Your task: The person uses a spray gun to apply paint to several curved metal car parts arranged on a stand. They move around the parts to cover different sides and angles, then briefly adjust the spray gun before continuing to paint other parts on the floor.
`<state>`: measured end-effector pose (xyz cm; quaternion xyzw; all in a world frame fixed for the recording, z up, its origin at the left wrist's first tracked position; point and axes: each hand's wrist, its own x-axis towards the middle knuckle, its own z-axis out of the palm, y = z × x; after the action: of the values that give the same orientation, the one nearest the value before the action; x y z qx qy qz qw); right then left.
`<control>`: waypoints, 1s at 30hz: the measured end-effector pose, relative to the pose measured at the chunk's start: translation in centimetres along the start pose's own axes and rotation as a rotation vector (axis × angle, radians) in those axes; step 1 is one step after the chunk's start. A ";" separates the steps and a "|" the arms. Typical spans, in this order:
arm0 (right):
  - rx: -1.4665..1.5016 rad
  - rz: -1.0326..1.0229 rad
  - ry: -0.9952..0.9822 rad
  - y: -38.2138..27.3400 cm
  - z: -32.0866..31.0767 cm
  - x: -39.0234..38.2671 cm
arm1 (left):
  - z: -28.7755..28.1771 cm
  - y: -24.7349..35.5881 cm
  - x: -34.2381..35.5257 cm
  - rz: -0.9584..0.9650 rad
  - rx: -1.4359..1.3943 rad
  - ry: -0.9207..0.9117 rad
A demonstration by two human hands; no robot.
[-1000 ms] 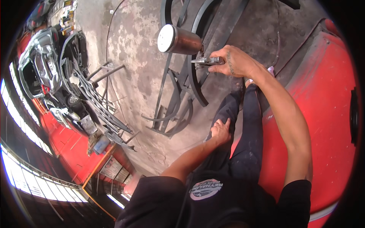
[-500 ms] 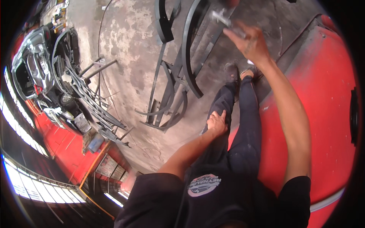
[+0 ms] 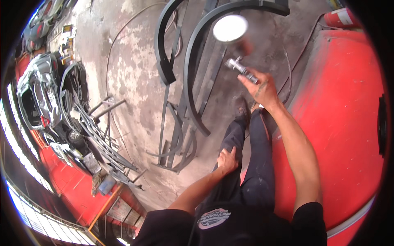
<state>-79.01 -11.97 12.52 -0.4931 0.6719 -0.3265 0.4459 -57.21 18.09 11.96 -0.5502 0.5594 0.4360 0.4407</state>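
My right hand [image 3: 264, 88] is wrapped round the silver grip of a spray gun [image 3: 243, 69], held out over the floor ahead of me. A white round top [image 3: 230, 28] and a blurred reddish part show beyond its body, seemingly its paint cup. Beneath and left of the gun lies a dark metal frame [image 3: 189, 69] with curved bars and straight rails. My left hand [image 3: 227, 160] rests on my left leg near the knee, fingers partly spread, with nothing in it. I cannot make out any spray.
A large red panel [image 3: 340, 102] runs along my right side. A hose [image 3: 288, 78] trails over the floor near it, and a red-and-white container [image 3: 340, 18] stands beyond. To the left are a pile of metal bars [image 3: 100, 131] and a partly dismantled grey car [image 3: 45, 90].
My view has shifted, and the frame shows lower in it. My right hand and the spray gun have come lower, showing the white top fully. My left hand stays on my leg.
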 end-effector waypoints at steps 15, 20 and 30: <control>-0.071 -0.229 -0.213 3.4 0.6 -1.8 | -0.2 0.8 0.3 -0.015 -0.025 -0.030; -0.127 -0.279 -0.825 5.7 3.2 -7.0 | -0.9 1.6 0.5 -0.018 -0.014 -0.065; -0.223 -0.270 -0.878 3.5 4.6 -6.9 | -0.5 2.3 0.5 -0.057 0.017 -0.037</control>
<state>-75.25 -4.30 9.58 -0.7124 0.3806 -0.0679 0.5857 -59.49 17.55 11.64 -0.5542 0.5389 0.4286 0.4677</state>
